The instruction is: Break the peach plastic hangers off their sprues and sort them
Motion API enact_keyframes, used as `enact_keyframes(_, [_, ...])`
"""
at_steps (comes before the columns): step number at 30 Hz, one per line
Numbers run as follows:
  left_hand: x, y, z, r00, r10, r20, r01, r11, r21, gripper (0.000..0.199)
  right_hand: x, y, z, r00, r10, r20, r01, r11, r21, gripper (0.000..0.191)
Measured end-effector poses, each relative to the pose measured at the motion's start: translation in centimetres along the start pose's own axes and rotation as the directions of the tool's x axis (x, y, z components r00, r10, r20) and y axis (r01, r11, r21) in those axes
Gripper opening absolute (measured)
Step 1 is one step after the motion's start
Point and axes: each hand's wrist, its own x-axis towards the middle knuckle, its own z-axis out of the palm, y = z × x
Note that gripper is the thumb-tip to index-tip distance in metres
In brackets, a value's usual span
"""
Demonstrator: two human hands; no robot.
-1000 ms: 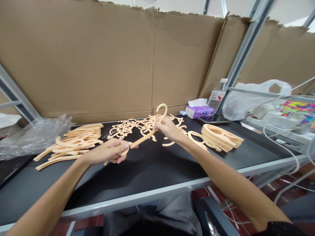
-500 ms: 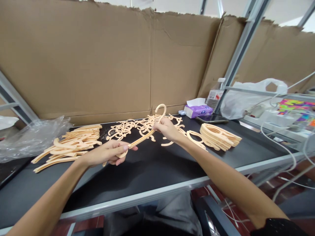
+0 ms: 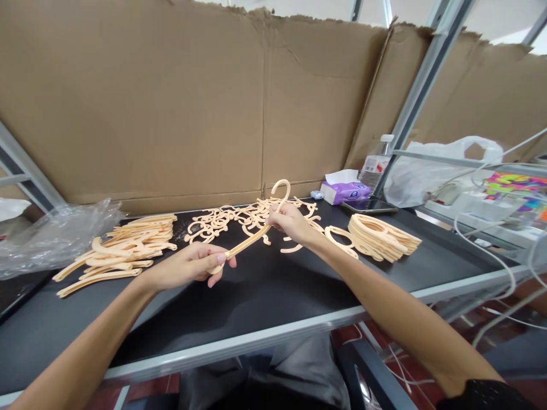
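A cream plastic hanger [image 3: 248, 241] is held above the black table, slanting up to the right with its curved hook [image 3: 282, 191] on top. My left hand [image 3: 194, 263] pinches its lower left end between thumb and fingers. Up at the base of the hook, my right hand [image 3: 290, 221] is closed on it, and the fingers hide the joint there. Behind my hands lies a loose heap of cream hooks [image 3: 209, 223]. A pile of hanger arms [image 3: 132, 242] is to my left, and a stack of finished-looking hangers [image 3: 380, 238] is to my right.
Clear plastic wrap [image 3: 64, 230] lies at the far left. At the back right are a purple tissue pack [image 3: 342, 192], a bottle [image 3: 376, 165], a phone [image 3: 370, 205] and a white bag [image 3: 427, 176]. Cardboard [image 3: 171, 102] walls the back; cables hang at the right.
Both hands keep their hold on the hanger. They have hardly moved; the left fingers have shifted slightly, and the whole view has moved a little.
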Motion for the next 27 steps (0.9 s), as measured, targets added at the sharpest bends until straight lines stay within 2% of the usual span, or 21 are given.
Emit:
enact_keyframes(12, [-0.13,0.86,0.47,0.998,0.041,-0.049,-0.039,0.999,0.034,0.049,0.0,-0.48,0.11,0.999,0.034,0.025,-0.036,0.993,0.11,0.02])
enact_keyframes(20, [0.11,0.85,0.55,1.0,-0.011,0.022,0.01,0.999,0.033,0.047,-0.27,-0.09,0.09,0.998,0.038,0.042,-0.041,0.998,0.056,0.021])
enact_keyframes(27, [0.18,0.63,0.99,0.998,-0.047,-0.035,0.051,0.988,0.144,0.052,-0.57,-0.5,0.08,0.999,0.052,0.015,-0.051,0.998,-0.039,0.018])
